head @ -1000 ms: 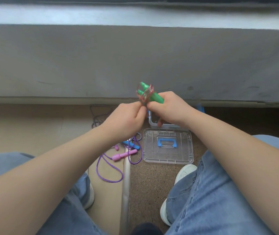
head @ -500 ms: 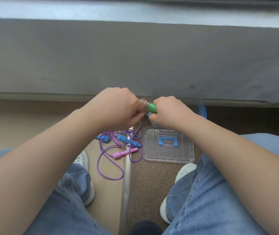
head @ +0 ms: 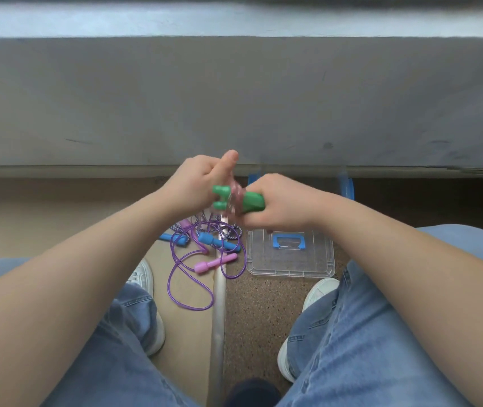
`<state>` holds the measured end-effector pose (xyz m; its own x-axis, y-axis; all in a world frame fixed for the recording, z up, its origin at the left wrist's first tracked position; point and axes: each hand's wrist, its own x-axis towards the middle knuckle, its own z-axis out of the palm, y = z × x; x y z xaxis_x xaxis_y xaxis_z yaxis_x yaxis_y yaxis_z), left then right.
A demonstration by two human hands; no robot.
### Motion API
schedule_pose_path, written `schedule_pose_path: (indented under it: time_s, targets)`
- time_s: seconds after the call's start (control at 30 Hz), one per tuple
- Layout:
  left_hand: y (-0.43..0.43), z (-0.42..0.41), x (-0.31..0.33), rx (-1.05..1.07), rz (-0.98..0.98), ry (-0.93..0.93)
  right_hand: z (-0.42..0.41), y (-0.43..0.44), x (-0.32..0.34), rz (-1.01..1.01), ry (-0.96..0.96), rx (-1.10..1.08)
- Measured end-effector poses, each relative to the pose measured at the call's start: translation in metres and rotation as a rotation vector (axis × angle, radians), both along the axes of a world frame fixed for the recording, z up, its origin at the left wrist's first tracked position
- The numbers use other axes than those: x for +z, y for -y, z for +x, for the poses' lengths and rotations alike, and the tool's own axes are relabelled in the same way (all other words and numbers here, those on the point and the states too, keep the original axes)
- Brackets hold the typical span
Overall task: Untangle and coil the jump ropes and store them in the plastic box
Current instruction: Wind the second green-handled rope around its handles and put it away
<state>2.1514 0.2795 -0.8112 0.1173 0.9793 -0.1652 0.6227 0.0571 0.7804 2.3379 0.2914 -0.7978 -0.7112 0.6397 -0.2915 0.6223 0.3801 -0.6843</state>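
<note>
My right hand [head: 281, 204] grips two green jump-rope handles [head: 250, 201] side by side, their ends sticking out to the left. A pinkish clear cord [head: 236, 198] is wound around the handles. My left hand [head: 196, 186] holds that cord at the handles, thumb raised. On the floor below lie a purple rope [head: 184, 286] with pink handles [head: 215, 264] and a striped rope with blue handles [head: 216, 242], tangled together. The clear plastic box [head: 344, 186] with blue clips stands by the wall, mostly hidden behind my right hand. Its clear lid [head: 290, 254] lies flat in front.
A grey wall [head: 234, 98] rises just behind the box. A pale metal floor strip [head: 218, 318] runs between my feet. My jeans-clad knees and white shoes [head: 316, 292] flank the ropes and lid.
The green handles dropped from wall height to just above the floor ropes and turned to point left. My left hand swung round the handles with the cord and now has its thumb up.
</note>
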Motion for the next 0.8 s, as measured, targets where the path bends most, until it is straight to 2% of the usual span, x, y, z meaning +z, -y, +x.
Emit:
schedule_pose_path:
  time_s: [0.03, 0.07, 0.13, 0.23, 0.33, 0.4, 0.5, 0.6, 0.7, 0.8]
  targets:
    - [0.003, 0.005, -0.003, 0.012, -0.022, 0.04, 0.003, -0.004, 0.0, -0.022, -0.036, -0.079]
    - [0.005, 0.011, -0.006, 0.005, -0.011, -0.003, 0.006, -0.007, -0.001, -0.046, -0.069, -0.166]
    - [0.01, 0.02, -0.009, -0.005, 0.038, -0.187, 0.01, -0.015, -0.004, -0.081, -0.09, -0.35]
    - [0.013, 0.024, -0.012, -0.104, 0.009, -0.315, 0.013, -0.024, -0.01, 0.033, 0.108, -0.508]
    - [0.02, 0.027, -0.009, -0.356, 0.002, -0.392, 0.014, -0.029, -0.016, 0.092, 0.188, -0.591]
    - [0.022, 0.026, -0.006, -0.476, 0.089, -0.426, 0.013, -0.03, -0.02, 0.162, 0.306, -0.532]
    - [0.012, 0.015, 0.005, -0.541, 0.374, -0.539, 0.008, -0.022, -0.025, 0.285, 0.511, -0.332]
    - [0.001, -0.003, 0.016, -0.506, 0.553, -0.653, 0.001, -0.01, -0.021, 0.29, 0.51, -0.05]
    - [-0.002, -0.009, 0.018, -0.46, 0.55, -0.63, -0.004, -0.001, -0.008, 0.275, 0.436, 0.158]
    - [-0.004, -0.006, 0.007, -0.341, 0.407, -0.529, -0.006, 0.005, 0.0, 0.238, 0.284, 0.231]
